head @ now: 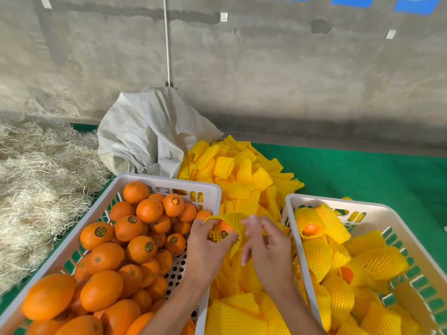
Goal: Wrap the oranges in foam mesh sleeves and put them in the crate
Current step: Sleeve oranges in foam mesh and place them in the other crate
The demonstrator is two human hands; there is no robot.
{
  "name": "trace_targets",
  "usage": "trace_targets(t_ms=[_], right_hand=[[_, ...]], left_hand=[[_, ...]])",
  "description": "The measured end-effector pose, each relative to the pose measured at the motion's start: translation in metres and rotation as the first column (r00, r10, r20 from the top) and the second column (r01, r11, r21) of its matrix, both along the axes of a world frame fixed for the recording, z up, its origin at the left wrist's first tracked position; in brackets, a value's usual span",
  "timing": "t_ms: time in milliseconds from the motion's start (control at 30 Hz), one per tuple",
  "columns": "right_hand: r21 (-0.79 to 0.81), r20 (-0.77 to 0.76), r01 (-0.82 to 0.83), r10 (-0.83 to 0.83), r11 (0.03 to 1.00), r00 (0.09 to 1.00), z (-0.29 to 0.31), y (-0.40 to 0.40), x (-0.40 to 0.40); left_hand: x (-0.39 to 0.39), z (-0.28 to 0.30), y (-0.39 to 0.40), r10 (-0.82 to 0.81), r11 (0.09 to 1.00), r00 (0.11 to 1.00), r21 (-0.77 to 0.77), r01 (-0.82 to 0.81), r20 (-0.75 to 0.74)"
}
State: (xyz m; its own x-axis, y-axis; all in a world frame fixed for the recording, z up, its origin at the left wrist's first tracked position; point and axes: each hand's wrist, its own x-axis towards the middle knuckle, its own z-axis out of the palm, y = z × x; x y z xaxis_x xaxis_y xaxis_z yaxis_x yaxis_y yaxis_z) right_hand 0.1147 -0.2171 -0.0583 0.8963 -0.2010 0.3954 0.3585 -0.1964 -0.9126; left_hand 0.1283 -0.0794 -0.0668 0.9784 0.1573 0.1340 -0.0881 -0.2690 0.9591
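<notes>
- Far left, a heap of straw [36, 189] lies beside the left crate [169, 181], which is piled with bare oranges [104, 259] almost to its rim; a little perforated floor shows at its right side.
- My left hand [205, 247] hangs over that crate's right edge, fingers curled round one orange [226, 229], which sits half inside a yellow sleeve [232, 220].
- So I judge this the wrapping step: the stickered face of the fruit is not yet covered.
- My right hand [263, 240] is just beside it, thumb and forefinger pinching the sleeve's mouth, the other fingers loosely bent.
- Next move, I reckon: stretch the mesh over the rest of the fruit, then carry it right.
- Between the crates lies a pile of loose sleeves [244, 180], with a white sack [150, 134] behind it.
- The gap here is narrow, crate walls on both sides of my wrists, so the lift must clear the right rim.
- The right crate [338, 201] holds wrapped oranges [316, 257]; there's room at its near right corner.
- Beyond it, green mat [362, 170].
</notes>
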Motion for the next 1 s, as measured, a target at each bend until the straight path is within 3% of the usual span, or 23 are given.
trace_targets(t_ms=[167,267,367,633,733,867,1000], right_hand=[[0.070,-0.292,0.112,-0.087,0.991,0.953,-0.005,-0.002,0.006],[0.338,-0.507,-0.087,0.259,0.937,0.822,-0.009,-0.002,0.012],[0.506,-0.481,-0.148,0.420,0.850,0.769,-0.012,0.001,0.012],[0.606,-0.526,-0.011,0.410,0.796,0.745,-0.019,0.001,0.015],[0.612,-0.546,0.033,0.392,0.790,0.741,-0.019,0.001,0.016],[0.668,-0.533,0.014,0.464,0.744,0.707,-0.017,-0.001,0.017],[0.762,-0.484,0.053,0.513,0.645,0.709,-0.011,0.000,0.015]], left_hand=[[0.000,-0.010,0.003,-0.073,0.993,0.997,-0.089,0.076,0.038],[0.000,-0.013,0.002,-0.143,0.984,0.986,-0.097,0.150,0.084],[0.000,-0.020,0.003,-0.246,0.967,0.961,-0.030,0.251,0.124],[0.003,-0.022,0.006,-0.412,0.910,0.897,0.121,0.396,0.163],[0.001,-0.020,0.004,-0.374,0.927,0.912,0.067,0.368,0.170],[-0.001,-0.016,0.002,-0.204,0.976,0.964,-0.044,0.214,0.167],[-0.002,-0.017,0.004,-0.178,0.984,0.954,0.065,0.167,0.240]])
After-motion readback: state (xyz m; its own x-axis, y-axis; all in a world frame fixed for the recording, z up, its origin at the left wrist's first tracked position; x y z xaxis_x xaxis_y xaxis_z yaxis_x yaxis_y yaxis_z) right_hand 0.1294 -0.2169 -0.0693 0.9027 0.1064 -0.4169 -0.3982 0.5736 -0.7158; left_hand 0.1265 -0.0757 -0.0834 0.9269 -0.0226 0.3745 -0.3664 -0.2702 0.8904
